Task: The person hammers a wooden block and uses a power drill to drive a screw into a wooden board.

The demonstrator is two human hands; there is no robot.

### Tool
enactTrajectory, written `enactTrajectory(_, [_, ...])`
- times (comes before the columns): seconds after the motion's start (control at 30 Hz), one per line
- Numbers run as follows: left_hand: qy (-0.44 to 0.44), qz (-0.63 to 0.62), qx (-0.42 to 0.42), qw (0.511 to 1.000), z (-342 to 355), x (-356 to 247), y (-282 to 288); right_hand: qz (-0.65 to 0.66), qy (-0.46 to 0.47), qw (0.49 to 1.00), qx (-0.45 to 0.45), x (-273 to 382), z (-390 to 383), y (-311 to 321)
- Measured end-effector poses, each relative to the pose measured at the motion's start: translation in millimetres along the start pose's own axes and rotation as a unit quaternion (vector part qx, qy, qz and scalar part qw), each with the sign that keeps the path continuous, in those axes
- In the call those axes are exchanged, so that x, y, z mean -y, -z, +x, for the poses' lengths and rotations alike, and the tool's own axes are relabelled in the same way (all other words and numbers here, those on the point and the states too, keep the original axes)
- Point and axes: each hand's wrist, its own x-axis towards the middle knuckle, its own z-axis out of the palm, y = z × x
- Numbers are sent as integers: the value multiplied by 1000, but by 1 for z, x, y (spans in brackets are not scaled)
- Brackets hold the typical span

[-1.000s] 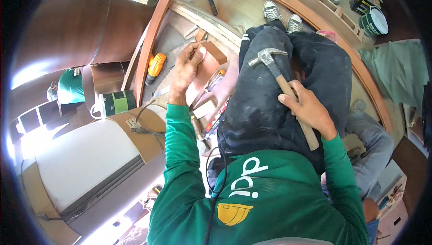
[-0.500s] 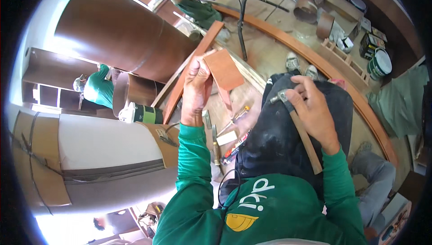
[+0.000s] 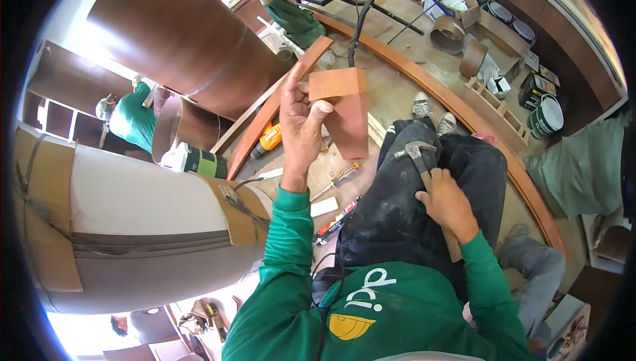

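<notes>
My left hand point(image 3: 302, 137) is raised and closed on a reddish-brown wooden block point(image 3: 348, 122), with the thumb against its near side. A flat end and a long side of the block face me. Lower and to the right, my right hand point(image 3: 452, 203) is wrapped round the wooden handle of a claw hammer point(image 3: 417, 154). The hammer's metal head lies over my dark trouser leg and points away from me. On the floor beyond my left forearm are a yellow-handled tool point(image 3: 346, 174), a small white block point(image 3: 324, 206) and a printed tube point(image 3: 338, 220).
An orange drill point(image 3: 269, 138) lies left of my left hand, beside a reddish wooden board point(image 3: 255, 142). A long curved wooden strip point(image 3: 464, 104) arcs beyond my feet. Paint buckets point(image 3: 547, 114) stand at the far right. A person in green point(image 3: 132, 124) works at the left.
The wooden block has been turned in my left hand, which now shows its thumb. My right hand has moved down and closed round the hammer handle; the hammer has turned, showing its claw.
</notes>
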Motion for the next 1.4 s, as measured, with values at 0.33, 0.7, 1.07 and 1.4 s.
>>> enactTrajectory(0.33, [-78, 302, 94, 946, -3, -32, 11, 138, 115, 976, -123, 25, 21, 73])
enactTrajectory(0.7, [-133, 213, 7, 968, -8, -5, 10, -134, 289, 939, -131, 129, 39, 167])
enactTrajectory(1.07, [-155, 234, -2, 960, -7, -3, 15, -137, 322, 928, -126, 149, 50, 183])
enactTrajectory(1.4, [-153, 226, 0, 962, -8, -4, 16, -129, 346, 920, -131, 153, 55, 185])
